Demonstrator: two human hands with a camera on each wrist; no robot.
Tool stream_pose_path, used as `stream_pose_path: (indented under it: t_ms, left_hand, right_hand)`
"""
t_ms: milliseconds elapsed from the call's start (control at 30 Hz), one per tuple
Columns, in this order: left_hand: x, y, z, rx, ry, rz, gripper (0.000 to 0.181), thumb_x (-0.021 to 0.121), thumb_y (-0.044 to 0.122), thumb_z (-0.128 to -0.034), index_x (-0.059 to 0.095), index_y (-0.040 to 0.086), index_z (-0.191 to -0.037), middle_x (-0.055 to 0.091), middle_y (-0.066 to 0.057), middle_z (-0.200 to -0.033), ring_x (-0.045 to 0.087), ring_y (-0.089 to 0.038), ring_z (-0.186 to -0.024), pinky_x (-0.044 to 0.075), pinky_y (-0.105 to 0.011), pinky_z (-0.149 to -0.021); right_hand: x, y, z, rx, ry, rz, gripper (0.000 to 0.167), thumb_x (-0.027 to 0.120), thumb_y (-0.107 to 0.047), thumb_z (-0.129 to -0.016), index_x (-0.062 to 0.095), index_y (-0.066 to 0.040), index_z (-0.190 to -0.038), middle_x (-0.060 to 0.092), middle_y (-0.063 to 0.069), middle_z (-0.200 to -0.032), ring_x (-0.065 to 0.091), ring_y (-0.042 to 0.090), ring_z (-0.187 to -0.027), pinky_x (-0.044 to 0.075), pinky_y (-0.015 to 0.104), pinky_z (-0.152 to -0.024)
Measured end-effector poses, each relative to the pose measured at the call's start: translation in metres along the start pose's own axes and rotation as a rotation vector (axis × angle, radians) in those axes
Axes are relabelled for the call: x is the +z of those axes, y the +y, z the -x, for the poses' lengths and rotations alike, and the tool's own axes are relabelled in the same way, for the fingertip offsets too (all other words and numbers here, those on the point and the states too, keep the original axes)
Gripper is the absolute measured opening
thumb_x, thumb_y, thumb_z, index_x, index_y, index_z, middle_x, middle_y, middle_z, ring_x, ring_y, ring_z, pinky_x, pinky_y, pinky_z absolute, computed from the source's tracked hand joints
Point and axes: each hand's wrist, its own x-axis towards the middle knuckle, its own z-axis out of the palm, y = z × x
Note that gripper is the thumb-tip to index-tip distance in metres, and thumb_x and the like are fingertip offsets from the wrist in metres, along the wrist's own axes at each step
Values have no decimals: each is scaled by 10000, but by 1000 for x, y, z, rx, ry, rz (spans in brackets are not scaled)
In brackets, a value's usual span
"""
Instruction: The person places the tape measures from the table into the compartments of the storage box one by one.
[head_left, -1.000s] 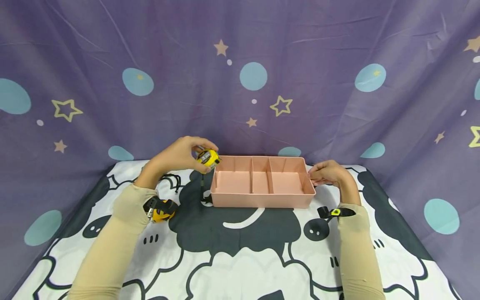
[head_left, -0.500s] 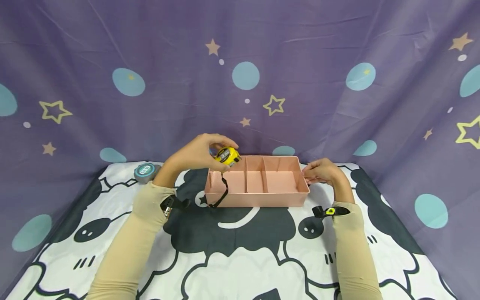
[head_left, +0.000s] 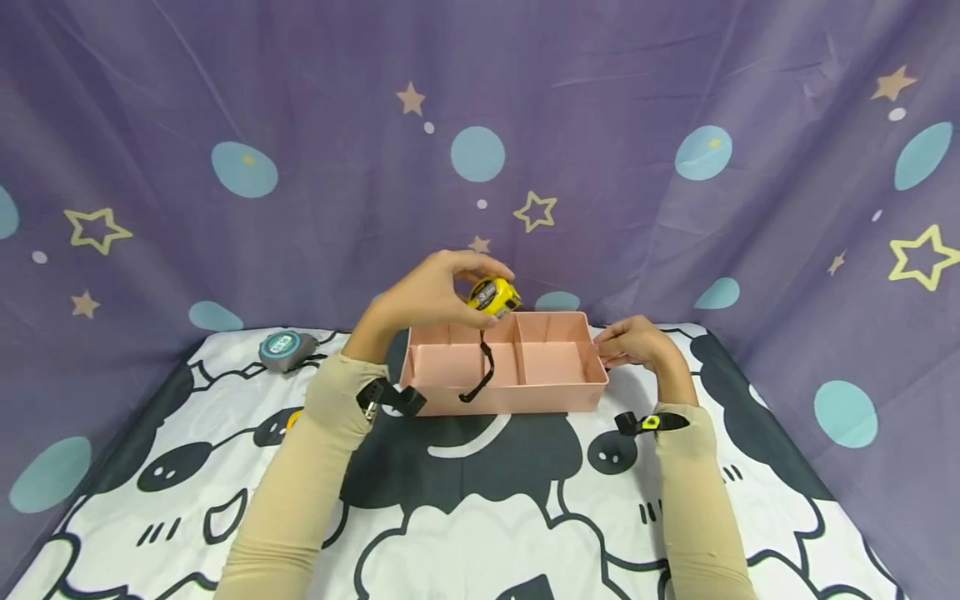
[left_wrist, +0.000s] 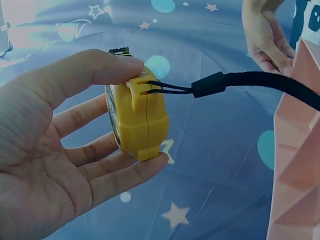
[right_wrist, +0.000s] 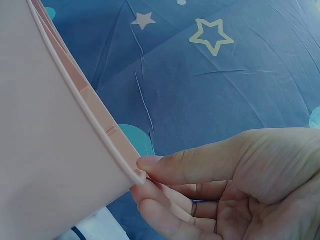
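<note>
Three compartments, parted by two upright dividers, make up the pink box (head_left: 517,401); the middle one is narrower than those at either end; the bare floor of the right compartment shows plainly, while the left hand and a hanging strap cover parts of the other two.

The left hand (head_left: 431,292) holds a yellow tape measure (head_left: 493,297), its thumb on one side and bent fingers on the other; in the head view the tape measure appears over the back rim of the middle compartment; in the left wrist view a gap lies between its body and the box; its black strap (left_wrist: 250,79) crosses in front of the front wall, and whether it touches there I cannot tell.

The right hand (head_left: 637,340) pinches the rim at the box's right end, thumb above, fingers below the corner.

The back edge of the box sits near the purple curtain (head_left: 360,167); before its front edge the printed cloth (head_left: 480,542) stretches toward the person; on the left, well apart from the box, lies a grey tape measure (head_left: 287,350); something yellow-orange (head_left: 293,419) is mostly hidden by the left sleeve (head_left: 292,500).
</note>
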Motion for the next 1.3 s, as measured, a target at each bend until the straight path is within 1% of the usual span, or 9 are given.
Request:
stream_pose_path:
  t_ms: [200,400,500,600,800,900,1133,1300]
  left_hand:
    - [8,4,-16,-7,32,45,558,879,102,-767,696,215,-1282,688,7,-1256,634,-186,-1114,577,-359,-904]
    - [17,10,-36,4,23,65,570,882,136,-772,687,201,-1304,676,-10,-1304,638,-196,-1149,561,-361,-954]
    - [19,13,-43,8,31,53,574,886,152,-771,685,200,-1306,676,-8,-1315,642,-192,-1159,554,-356,-972]
    - [19,15,-49,11,46,53,574,886,139,-771,684,188,-1306,674,-7,-1320,641,-194,-1158,553,-355,-977]
    - [21,17,-63,27,51,59,567,884,163,-776,685,196,-1305,670,7,-1319,632,-177,-1149,557,-329,-957]
    - [23,18,-68,32,70,70,566,883,174,-772,686,197,-1302,674,8,-1300,629,-176,-1125,562,-329,-936]
    - [28,15,-76,66,120,96,582,873,176,-777,673,156,-1323,679,-7,-1305,619,-177,-1163,535,-323,-983]
    - [33,14,-82,65,131,117,577,877,168,-774,676,178,-1314,683,-16,-1305,634,-187,-1146,568,-301,-918]
  right_hand:
    - [-3,0,1,-8,2,22,360,680,11,-908,624,185,-1218,751,26,-848,698,100,-727,629,344,-774]
    - [-6,1,4,5,22,25,367,674,18,-910,611,190,-1228,760,41,-880,700,90,-724,631,350,-774]
    - [-4,2,3,-1,20,12,361,672,33,-907,608,199,-1222,759,34,-869,705,88,-718,630,334,-758]
    - [-1,3,2,-10,10,8,365,672,26,-910,607,199,-1225,761,33,-873,710,92,-728,630,337,-767]
    - [2,3,3,12,19,25,368,676,19,-907,620,174,-1236,764,51,-917,709,102,-740,625,394,-827]
    - [2,3,3,13,21,29,370,675,12,-909,623,167,-1241,766,58,-927,711,104,-745,621,408,-843]
    - [1,4,-4,23,22,55,345,679,-2,-916,643,148,-1225,769,51,-907,715,111,-741,606,453,-883]
    - [0,3,-4,13,18,51,344,677,4,-912,641,159,-1216,769,58,-913,715,113,-746,610,448,-874]
